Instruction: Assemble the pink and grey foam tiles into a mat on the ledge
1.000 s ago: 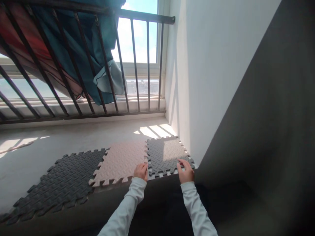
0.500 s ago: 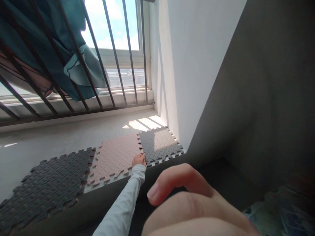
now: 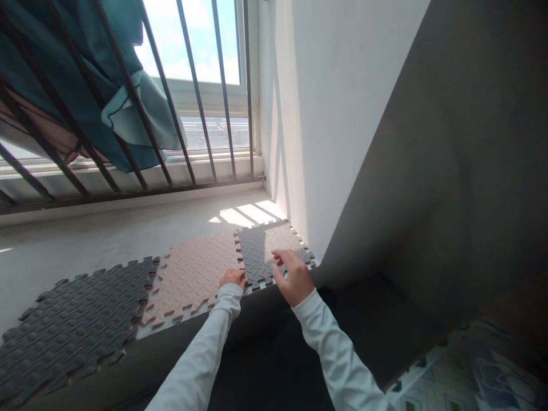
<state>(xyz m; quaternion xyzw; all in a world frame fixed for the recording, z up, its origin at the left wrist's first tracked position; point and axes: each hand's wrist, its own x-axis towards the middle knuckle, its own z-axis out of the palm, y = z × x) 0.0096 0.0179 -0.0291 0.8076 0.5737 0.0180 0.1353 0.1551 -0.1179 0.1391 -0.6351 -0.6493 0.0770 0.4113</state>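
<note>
My left hand (image 3: 233,277) is at the front right corner of the pink foam mat tile (image 3: 192,268), its fingers curled together on the edge beside the seam. To the right of that seam lies a grey foam mat tile (image 3: 257,257), partly in sunlight. Over this grey tile's front edge hovers my right hand (image 3: 295,279), thumb and fingers apart and holding nothing. A dark foam mat tile (image 3: 81,319) lies at the left, with a narrow gap between it and the pink one. All three tiles have jagged interlocking edges.
The tiles lie on a pale ledge (image 3: 107,240) below a window with dark metal bars (image 3: 194,97). Teal cloth (image 3: 85,85) hangs behind the bars. A white wall (image 3: 325,103) bounds the right end. Patterned fabric (image 3: 462,371) shows at the lower right.
My right hand has moved from close to the camera forward to over the grey tile. My left hand stays at the pink tile's corner; the view has shifted slightly.
</note>
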